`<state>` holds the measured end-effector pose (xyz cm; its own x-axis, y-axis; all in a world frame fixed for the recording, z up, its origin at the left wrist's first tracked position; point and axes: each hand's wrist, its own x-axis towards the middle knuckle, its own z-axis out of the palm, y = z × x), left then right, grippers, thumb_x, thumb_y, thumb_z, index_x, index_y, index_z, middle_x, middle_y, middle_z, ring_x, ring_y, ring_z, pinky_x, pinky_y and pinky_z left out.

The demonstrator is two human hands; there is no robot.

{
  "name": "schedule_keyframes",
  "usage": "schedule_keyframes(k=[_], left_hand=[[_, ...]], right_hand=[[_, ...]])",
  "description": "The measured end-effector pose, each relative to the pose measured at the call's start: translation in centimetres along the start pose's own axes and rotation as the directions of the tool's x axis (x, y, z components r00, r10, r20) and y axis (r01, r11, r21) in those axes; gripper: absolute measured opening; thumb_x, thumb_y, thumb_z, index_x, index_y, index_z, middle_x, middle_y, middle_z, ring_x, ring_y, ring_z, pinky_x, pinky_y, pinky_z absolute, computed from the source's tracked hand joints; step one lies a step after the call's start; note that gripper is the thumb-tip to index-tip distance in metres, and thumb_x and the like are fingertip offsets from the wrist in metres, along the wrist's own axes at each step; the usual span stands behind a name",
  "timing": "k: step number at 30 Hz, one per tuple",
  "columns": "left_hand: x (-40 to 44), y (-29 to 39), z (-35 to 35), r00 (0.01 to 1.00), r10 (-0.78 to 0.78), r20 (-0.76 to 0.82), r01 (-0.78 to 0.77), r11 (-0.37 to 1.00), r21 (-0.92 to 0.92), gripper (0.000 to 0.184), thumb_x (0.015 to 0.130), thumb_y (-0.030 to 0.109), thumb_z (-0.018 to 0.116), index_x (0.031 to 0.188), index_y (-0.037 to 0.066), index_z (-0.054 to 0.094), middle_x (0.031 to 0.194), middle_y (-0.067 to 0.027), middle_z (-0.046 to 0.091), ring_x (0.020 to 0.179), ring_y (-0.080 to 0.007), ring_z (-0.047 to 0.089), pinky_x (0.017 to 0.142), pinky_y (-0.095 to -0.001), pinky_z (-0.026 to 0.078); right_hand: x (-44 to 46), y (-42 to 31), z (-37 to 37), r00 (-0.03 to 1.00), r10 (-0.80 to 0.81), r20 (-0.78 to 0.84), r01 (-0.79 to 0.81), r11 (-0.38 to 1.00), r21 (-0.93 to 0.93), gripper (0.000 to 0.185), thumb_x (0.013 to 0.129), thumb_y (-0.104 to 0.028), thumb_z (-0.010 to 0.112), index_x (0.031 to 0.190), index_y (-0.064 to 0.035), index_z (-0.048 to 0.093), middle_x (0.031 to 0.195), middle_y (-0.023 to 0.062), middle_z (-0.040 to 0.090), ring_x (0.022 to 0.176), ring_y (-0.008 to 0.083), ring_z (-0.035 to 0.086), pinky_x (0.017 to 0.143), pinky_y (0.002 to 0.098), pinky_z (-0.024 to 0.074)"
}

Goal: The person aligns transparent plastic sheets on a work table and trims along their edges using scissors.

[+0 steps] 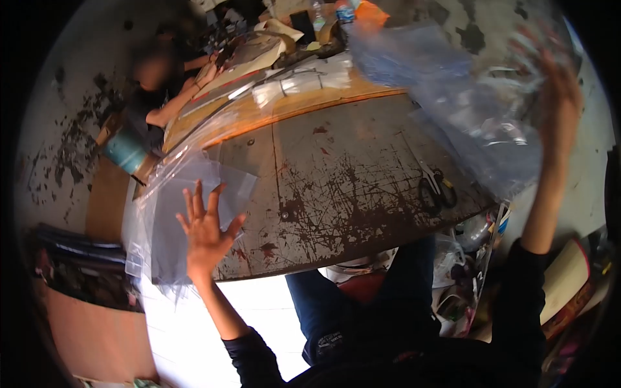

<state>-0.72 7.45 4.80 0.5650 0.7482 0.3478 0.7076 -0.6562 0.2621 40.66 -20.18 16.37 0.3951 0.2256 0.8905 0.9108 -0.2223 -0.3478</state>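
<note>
My left hand (208, 234) is open with its fingers spread, over a stack of clear plastic sheets (174, 213) at the table's left end. Some of those sheets hang past the edge. On the far right, my right hand (561, 87) is raised beside a large heap of clear plastic sheets (466, 110). Motion smears its fingers, and I cannot tell whether they hold a sheet. A pair of scissors (429, 191) with dark handles lies on the worn, scratched table (323, 174), between the hands and nearer the right one.
Bundled clear plastic (304, 81) lies on the wooden strip beyond the metal tabletop. Another person (152, 90) works at the far left, near a teal cylinder (126, 152). A clear bottle (317, 18) and an orange bag (370, 13) stand at the back.
</note>
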Motion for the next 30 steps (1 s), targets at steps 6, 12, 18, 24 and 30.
schedule_keyframes(k=[6, 12, 18, 24, 30], left_hand=[[-2.5, -5.2, 1.3, 0.976, -0.19, 0.108, 0.18, 0.978, 0.101, 0.055, 0.084, 0.018, 0.056, 0.134, 0.026, 0.034, 0.136, -0.0183, 0.035, 0.121, -0.0401, 0.038, 0.097, -0.0517, 0.036], [-2.3, -2.9, 1.5, 0.95, -0.106, -0.292, 0.178, 0.956, 0.233, 0.063, 0.07, -0.015, 0.041, 0.121, 0.021, 0.053, 0.106, -0.0131, 0.061, 0.09, -0.0316, 0.061, 0.078, -0.0392, 0.05], [-4.1, 7.2, 1.8, 0.93, 0.208, -0.303, -0.178, 0.976, 0.124, 0.061, 0.07, -0.014, 0.048, 0.12, 0.021, 0.055, 0.102, -0.0095, 0.064, 0.072, -0.0215, 0.065, 0.062, -0.0332, 0.054], [-5.4, 12.9, 7.6, 0.887, 0.407, -0.219, -0.451, 0.863, -0.226, 0.048, 0.073, -0.003, 0.055, 0.118, 0.012, 0.052, 0.088, -0.0115, 0.064, 0.071, -0.0178, 0.065, 0.057, -0.0274, 0.053], [-2.8, 11.4, 5.9, 0.907, 0.418, 0.055, -0.396, 0.889, -0.228, 0.003, 0.082, 0.01, 0.058, 0.08, 0.009, 0.058, 0.047, -0.0005, 0.054, 0.041, -0.0182, 0.056, 0.043, -0.0276, 0.044]], right_hand=[[0.2, 11.2, -8.7, 0.978, -0.148, 0.147, 0.167, 0.978, -0.127, 0.042, 0.094, -0.024, 0.04, 0.124, 0.0043, 0.044, 0.125, 0.0156, 0.05, 0.118, 0.0278, 0.046, 0.1, 0.0362, 0.0326], [-5.2, 8.7, -6.3, 0.413, 0.125, 0.902, -0.018, 0.991, -0.129, 0.059, 0.066, -0.014, 0.056, 0.123, -0.0008, 0.049, 0.13, 0.0161, 0.045, 0.126, 0.0281, 0.036, 0.107, 0.0398, 0.0183], [-4.7, 6.5, -7.3, 0.546, 0.064, 0.836, -0.197, 0.979, 0.054, 0.072, 0.066, -0.039, 0.06, 0.125, 0.0002, 0.046, 0.132, 0.0222, 0.04, 0.128, 0.0337, 0.031, 0.107, 0.0439, 0.0149], [-10.8, -7.6, 1.6, 0.584, -0.33, 0.742, 0.105, 0.937, 0.334, 0.03, 0.077, -0.021, 0.064, 0.101, -0.0032, 0.063, 0.114, 0.0187, 0.056, 0.103, 0.032, 0.056, 0.085, 0.0382, 0.0459], [-16.7, -10.1, 8.8, 0.61, -0.297, 0.735, -0.069, 0.904, 0.423, 0.027, 0.07, 0.0, 0.067, 0.096, -0.003, 0.063, 0.092, 0.0114, 0.065, 0.084, 0.0223, 0.064, 0.069, 0.0266, 0.0511]])
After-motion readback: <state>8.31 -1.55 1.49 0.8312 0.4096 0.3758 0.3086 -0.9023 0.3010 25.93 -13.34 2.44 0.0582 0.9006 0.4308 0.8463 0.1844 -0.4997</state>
